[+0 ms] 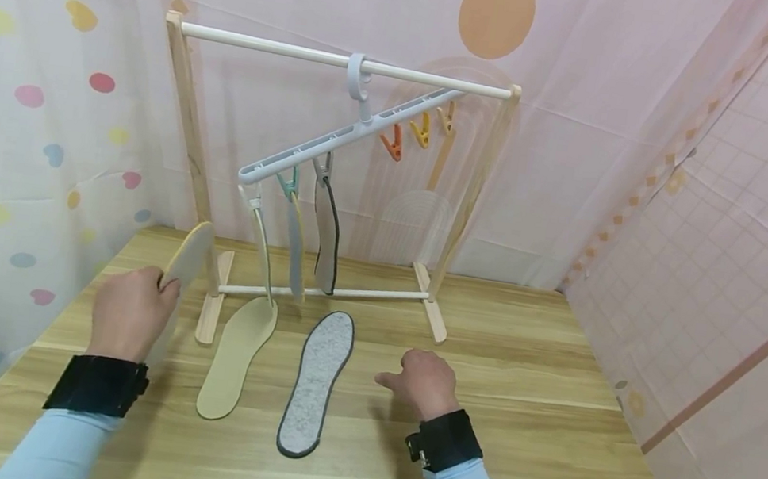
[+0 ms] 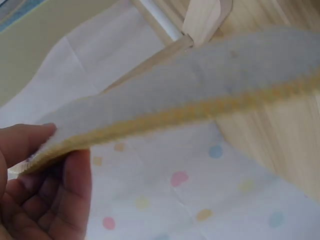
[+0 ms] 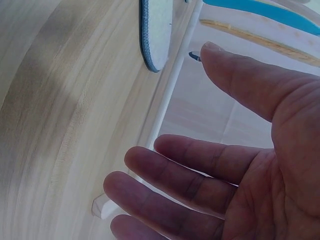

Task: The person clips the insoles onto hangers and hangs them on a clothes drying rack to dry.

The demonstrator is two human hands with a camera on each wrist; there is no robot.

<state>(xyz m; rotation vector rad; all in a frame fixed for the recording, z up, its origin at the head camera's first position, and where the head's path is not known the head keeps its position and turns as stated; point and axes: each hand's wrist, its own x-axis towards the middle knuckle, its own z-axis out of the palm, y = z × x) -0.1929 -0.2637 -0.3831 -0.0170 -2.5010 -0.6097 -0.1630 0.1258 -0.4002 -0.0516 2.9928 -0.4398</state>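
My left hand (image 1: 130,312) pinches a grey-white insole with a yellow stitched edge (image 1: 190,252) between thumb and curled fingers, holding it up at the left. In the left wrist view this insole (image 2: 200,80) stretches across the frame, edge toward the camera. My right hand (image 1: 420,380) holds nothing, fingers loosely spread and thumb out, over the table's right side. Between the hands lie a beige insole (image 1: 236,357) and a grey felt insole with a dark edge (image 1: 316,383). Three insoles hang from clips on a pale hanger (image 1: 339,138), including a black-edged one (image 1: 327,232).
The hanger's hook (image 1: 357,76) sits over the white bar of a wooden rack (image 1: 186,119), and the hanger tilts down to the left. An orange clip (image 1: 394,143) and two yellowish clips hold nothing at its higher end. Patterned curtains enclose the wooden table (image 1: 531,449).
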